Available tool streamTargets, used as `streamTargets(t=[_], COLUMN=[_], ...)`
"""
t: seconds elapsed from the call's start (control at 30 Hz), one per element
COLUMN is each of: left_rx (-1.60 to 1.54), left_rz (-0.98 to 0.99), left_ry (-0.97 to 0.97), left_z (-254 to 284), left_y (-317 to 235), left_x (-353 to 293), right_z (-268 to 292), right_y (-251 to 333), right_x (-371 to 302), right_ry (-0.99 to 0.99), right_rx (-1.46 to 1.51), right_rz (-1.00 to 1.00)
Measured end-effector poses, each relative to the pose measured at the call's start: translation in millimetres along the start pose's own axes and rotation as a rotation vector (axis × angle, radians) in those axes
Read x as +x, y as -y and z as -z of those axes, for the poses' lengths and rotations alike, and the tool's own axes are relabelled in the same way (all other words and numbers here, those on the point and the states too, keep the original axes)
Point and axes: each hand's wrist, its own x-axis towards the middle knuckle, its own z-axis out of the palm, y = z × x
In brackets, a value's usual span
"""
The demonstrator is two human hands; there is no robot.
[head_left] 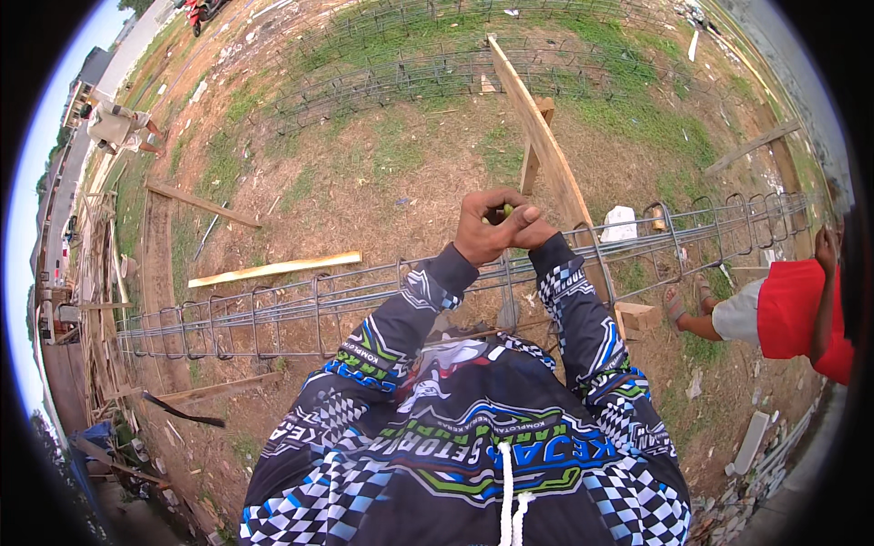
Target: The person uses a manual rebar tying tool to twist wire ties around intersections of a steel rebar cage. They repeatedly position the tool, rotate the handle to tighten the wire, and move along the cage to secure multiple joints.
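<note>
My left hand [485,227] and my right hand [534,233] are brought together in front of me, above the steel rebar cage. Both have curled fingers, and the hands touch. A small yellow-green thing [507,210] shows between them; its kind is too small to make out, and which hand grips it is unclear. Below my wrists, the rebar cage [264,314] runs from left to right, with long bars inside square stirrups. Near my right hand, a long wooden board [546,150] reaches away from the cage.
A person in a red shirt [792,309] stands at the right by the cage. Another person [114,126] bends over far left. More rebar cages [391,77] lie on the grass ahead. A loose plank [273,269], a black strand bundle [184,411] and a white container [619,224] are nearby.
</note>
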Motion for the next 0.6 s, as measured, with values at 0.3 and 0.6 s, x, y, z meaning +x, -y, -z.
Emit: streamTargets(t=[0.3,0.6], left_rx=[-0.339,-0.336], left_rz=[0.026,0.014], left_ry=[-0.312,-0.394], left_z=[33,44], left_y=[32,32], left_x=[-21,-25], right_z=[-27,-33], right_y=[27,9], right_x=[40,42], right_ry=[0.260,0.226], right_rx=[0.044,0.063], right_rz=[-0.171,-0.226])
